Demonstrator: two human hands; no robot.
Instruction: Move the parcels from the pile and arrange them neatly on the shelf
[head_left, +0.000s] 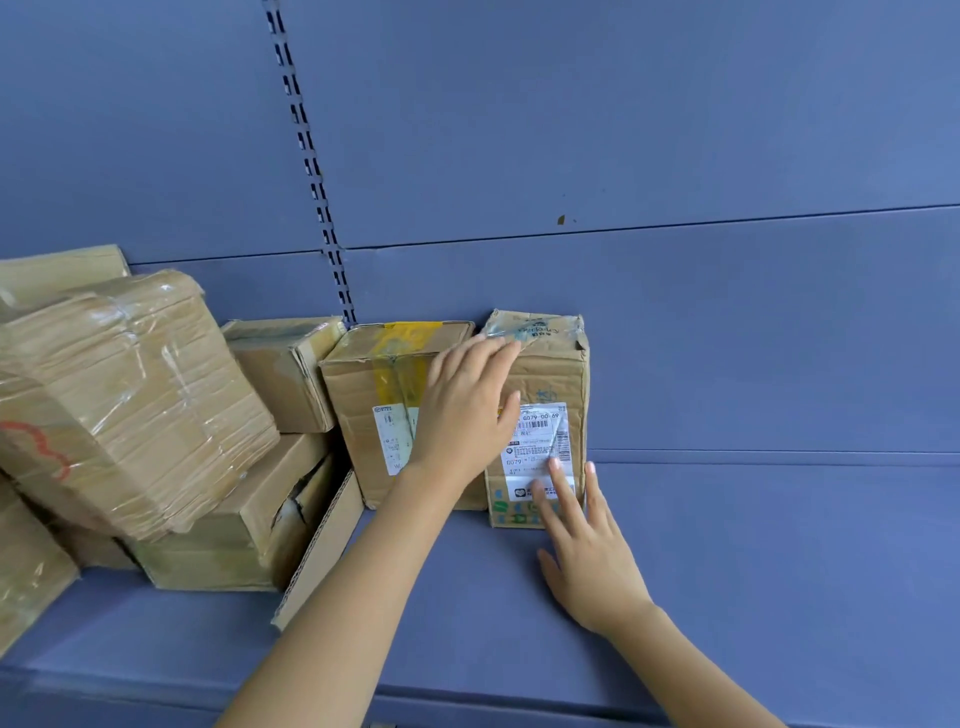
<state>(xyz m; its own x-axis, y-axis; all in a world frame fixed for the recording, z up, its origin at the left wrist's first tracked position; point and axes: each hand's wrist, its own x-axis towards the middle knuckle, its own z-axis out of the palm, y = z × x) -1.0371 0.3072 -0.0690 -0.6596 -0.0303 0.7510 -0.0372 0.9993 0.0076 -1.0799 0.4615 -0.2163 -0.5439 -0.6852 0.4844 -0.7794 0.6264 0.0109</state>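
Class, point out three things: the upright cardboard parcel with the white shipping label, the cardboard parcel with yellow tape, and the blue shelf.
Upright cardboard parcel with white shipping label (569, 371): head view, front face.
Cardboard parcel with yellow tape (358, 395): head view, front face.
Blue shelf (779, 545): head view, bare surface.

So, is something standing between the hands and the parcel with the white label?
Nothing visible: the left hand lies flat on the labelled parcel, and the right hand's fingertips touch its front.

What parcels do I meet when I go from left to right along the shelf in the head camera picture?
Large tape-wrapped parcel with red marking → small tilted box → upright box with yellow tape → upright box with white label, which both hands touch → bare blue shelf.
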